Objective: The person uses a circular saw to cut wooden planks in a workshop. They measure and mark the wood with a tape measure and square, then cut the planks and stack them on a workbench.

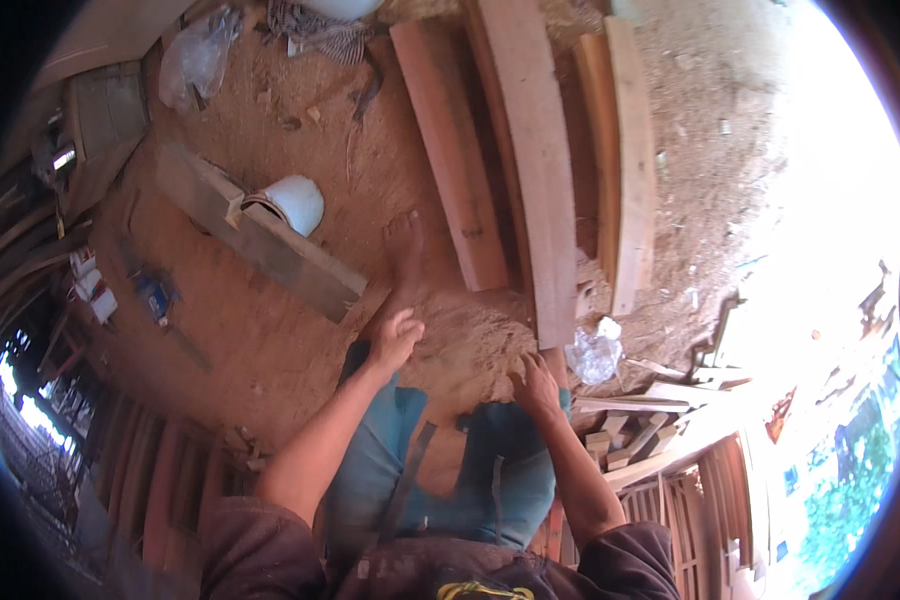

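Note:
My left hand [395, 342] hangs over my left knee with its fingers loosely bent and apart, and I see nothing in it. Over my right knee rests my right hand [537, 383], fingers spread and holding nothing. Just ahead of it is the near end of a long wooden plank [538, 170], the topmost of several on the ground. A reddish board [455, 160] lies left of that plank. Two narrower boards stand to its right, one of them a pale board [630, 160]. My hand appears apart from the wood.
A thick timber beam [270, 245] lies on the dirt at left, with a white bucket [295, 203] tipped beside it. A clear plastic bag [595, 352] lies by my right foot. Wood offcuts [640, 435] pile up at right. Farther left are a blue object [155, 297] and white boxes [92, 288].

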{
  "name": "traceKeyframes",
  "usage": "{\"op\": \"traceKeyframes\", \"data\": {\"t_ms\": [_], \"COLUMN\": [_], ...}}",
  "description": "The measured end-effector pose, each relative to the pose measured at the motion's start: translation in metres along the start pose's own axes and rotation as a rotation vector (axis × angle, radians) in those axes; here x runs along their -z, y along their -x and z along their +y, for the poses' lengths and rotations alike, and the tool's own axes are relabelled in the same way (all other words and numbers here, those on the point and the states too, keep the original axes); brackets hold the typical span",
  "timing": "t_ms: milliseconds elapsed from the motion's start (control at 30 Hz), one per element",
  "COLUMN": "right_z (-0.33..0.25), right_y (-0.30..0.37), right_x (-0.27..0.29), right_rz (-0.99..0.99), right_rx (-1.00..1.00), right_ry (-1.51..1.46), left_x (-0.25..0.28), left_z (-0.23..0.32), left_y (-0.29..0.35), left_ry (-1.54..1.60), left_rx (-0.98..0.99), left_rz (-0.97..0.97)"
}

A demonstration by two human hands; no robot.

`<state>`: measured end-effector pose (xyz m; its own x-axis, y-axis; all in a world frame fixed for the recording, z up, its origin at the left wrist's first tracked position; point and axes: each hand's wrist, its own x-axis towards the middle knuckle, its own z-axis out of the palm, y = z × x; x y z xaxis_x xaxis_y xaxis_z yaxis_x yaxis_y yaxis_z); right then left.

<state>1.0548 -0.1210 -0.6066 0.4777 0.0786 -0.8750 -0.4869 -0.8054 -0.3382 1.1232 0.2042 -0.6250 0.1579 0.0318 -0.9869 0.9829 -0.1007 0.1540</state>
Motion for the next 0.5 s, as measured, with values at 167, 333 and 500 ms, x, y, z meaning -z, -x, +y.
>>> {"op": "traceKeyframes", "data": {"t_ms": [167, 333, 500], "right_z": [0.028, -0.012, -0.050], "right_y": [0.143, 0.293, 0.316], "right_x": [0.059, -0.016, -0.114], "right_rz": [0.217, 0.242, 0.358], "right_rx": [-0.189, -0.283, -0.693], "right_ry": [0.148, 0.005, -0.234], "left_x": [-0.016, 0.002, 0.086], "left_z": [0.037, 0.077, 0.106], "left_y": [0.076, 0.134, 0.195], "left_ry": [0.125, 0.102, 0.072], "left_rx": [-0.041, -0.159, -0.330], "left_rz": [-0.082, -0.177, -0.120]}}
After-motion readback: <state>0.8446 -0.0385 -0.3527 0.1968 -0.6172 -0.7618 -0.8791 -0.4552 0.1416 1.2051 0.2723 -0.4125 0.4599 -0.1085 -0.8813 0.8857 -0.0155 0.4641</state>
